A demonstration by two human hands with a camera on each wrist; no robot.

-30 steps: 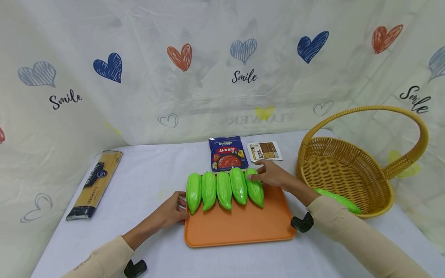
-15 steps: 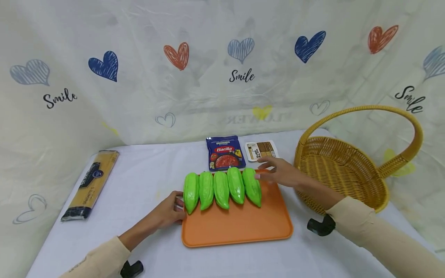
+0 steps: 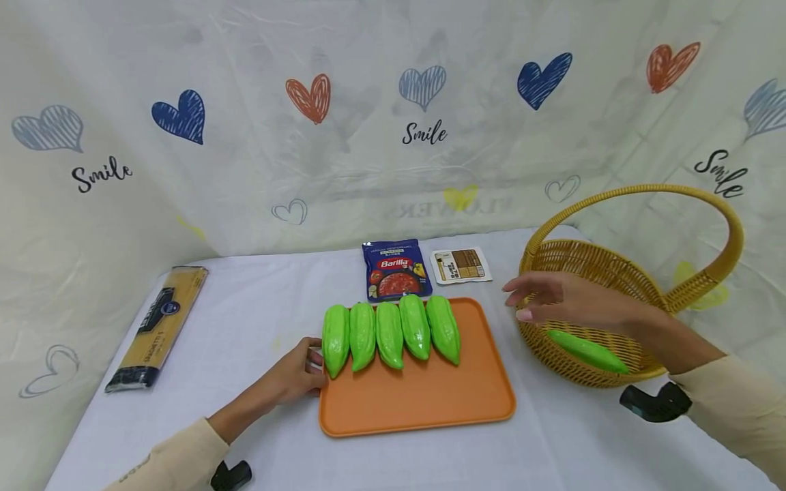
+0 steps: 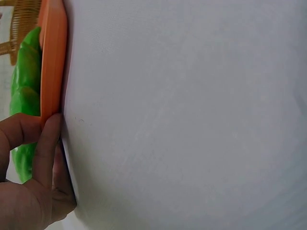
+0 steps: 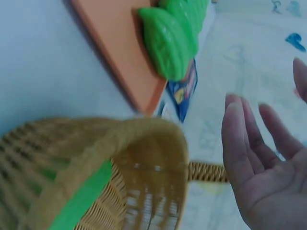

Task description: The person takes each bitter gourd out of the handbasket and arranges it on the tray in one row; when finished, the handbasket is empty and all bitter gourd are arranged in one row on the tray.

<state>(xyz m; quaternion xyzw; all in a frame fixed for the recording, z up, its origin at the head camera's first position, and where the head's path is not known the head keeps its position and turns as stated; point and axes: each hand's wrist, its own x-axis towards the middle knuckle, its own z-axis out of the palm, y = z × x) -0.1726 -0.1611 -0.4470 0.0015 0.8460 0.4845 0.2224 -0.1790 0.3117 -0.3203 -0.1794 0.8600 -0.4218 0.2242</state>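
Note:
Several shiny, ribbed green bitter melons (image 3: 389, 335) lie side by side along the far left part of an orange tray (image 3: 417, 402). My left hand (image 3: 299, 375) grips the tray's left edge; in the left wrist view its thumb and fingers (image 4: 47, 148) pinch the orange rim. My right hand (image 3: 568, 298) hovers over the left side of a wicker basket (image 3: 543, 348), fingers extended and holding nothing. Inside that basket, below the right hand, lies one more green bitter melon (image 3: 588, 351). The right wrist view shows the right hand (image 5: 273, 187) beside the basket's rim.
Behind the tray lie a blue Barilla sauce pouch (image 3: 397, 269) and a small white-and-brown packet (image 3: 460, 265). A spaghetti pack (image 3: 159, 327) lies at the left. The basket's tall arched handle (image 3: 651, 189) rises at the right. A printed curtain (image 3: 350, 164) hangs behind the table.
My right hand has moved right, from the rightmost bitter melon on the tray to over the basket, carrying nothing. My left hand has stayed at the tray's edge.

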